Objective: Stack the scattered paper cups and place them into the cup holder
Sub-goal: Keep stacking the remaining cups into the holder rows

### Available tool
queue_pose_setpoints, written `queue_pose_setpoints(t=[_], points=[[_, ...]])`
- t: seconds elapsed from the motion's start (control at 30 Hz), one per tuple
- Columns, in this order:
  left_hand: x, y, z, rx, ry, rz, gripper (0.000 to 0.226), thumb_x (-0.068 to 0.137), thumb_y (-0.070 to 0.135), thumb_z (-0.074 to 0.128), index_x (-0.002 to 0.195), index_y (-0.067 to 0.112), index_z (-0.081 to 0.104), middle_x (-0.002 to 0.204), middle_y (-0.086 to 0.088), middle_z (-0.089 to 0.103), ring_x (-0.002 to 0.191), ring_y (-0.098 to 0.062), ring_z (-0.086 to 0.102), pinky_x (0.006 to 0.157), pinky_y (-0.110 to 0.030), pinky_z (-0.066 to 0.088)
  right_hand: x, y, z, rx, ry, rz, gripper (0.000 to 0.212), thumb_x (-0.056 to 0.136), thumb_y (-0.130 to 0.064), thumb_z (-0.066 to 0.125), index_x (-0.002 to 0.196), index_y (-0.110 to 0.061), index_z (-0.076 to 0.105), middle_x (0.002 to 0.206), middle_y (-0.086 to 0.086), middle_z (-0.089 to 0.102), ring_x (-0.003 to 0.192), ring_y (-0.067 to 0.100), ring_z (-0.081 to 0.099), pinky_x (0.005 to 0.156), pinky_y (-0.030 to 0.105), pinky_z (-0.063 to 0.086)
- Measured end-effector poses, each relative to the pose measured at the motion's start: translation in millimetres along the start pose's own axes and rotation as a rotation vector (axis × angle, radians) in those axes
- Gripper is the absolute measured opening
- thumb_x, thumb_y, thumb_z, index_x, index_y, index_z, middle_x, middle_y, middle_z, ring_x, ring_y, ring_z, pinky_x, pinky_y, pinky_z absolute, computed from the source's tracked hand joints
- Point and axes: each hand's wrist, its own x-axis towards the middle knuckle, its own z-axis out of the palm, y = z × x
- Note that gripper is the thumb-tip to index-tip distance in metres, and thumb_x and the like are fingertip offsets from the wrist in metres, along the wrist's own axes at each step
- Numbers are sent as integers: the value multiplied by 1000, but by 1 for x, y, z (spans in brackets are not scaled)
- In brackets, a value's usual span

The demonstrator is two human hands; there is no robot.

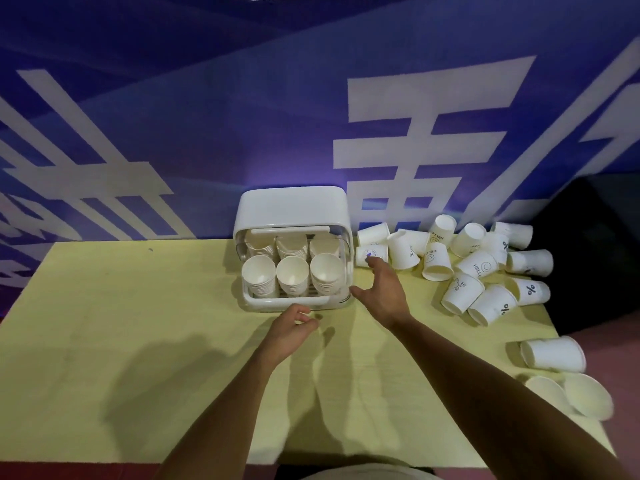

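A white cup holder (292, 209) with its lid up stands at the back of the yellow table, holding several stacks of paper cups (292, 275). To its right lies a heap of scattered white paper cups (464, 268), most on their sides. My right hand (379, 289) reaches out with spread fingers, its fingertips at a lying cup (372, 252) next to the holder. My left hand (292, 327) hovers just in front of the holder's tray, fingers loosely curled and holding nothing.
The yellow table (121, 323) is backed by a blue banner with large white characters. Three more cups lie near the right edge: one on its side (554, 353) and two further forward (585, 396). A dark area lies beyond the table's right end.
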Motion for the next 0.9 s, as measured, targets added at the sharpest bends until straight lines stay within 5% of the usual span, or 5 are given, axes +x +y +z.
queue_pose_setpoints(t=[0.33,0.7,0.9], points=[[7,40,99,106,-240,88,32,85,35,69,113,27,59,110,8,64,98,-8,62,80,-26,46,-42,87,-85,-5,181,204,66,78,-33,77,136,-15,50,131,4,57,117,23,55,96,41,49],[-13,96,241,250,-526,213,42,82,24,78,119,20,58,113,4,58,83,-8,58,58,-16,45,-122,190,-180,-40,407,411,58,81,-24,73,134,-11,54,132,9,58,121,27,53,103,40,43],[-24,101,302,516,-699,307,71,74,28,82,136,25,48,132,1,51,108,-15,56,83,-27,50,-168,232,-208,-59,450,517,61,65,-16,60,126,-20,56,121,2,57,116,27,50,101,43,41]])
